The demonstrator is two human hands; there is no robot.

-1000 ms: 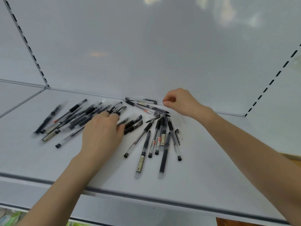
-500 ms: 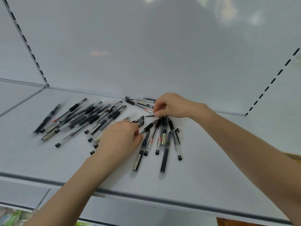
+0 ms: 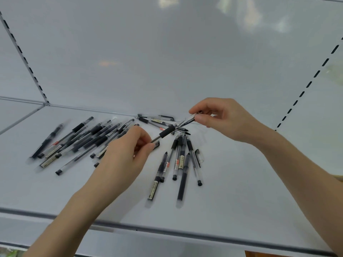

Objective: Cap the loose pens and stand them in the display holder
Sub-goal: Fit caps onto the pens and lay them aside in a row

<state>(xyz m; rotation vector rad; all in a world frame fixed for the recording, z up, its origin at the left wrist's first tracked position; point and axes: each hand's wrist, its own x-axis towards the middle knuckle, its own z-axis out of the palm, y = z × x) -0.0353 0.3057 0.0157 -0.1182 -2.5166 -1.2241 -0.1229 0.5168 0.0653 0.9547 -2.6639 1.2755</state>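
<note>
- While the left hand [image 3: 127,155] pinches an uncapped pen [image 3: 167,131], the right hand [image 3: 226,120] pinches a clear cap [image 3: 188,120] at mid-frame.
- Misaligned, the tip could jab past the cap.

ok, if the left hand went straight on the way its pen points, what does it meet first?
Probably the cap pinched by the right hand: the pen in the left hand aims its tip at it, close by. Depth is unclear.
</note>
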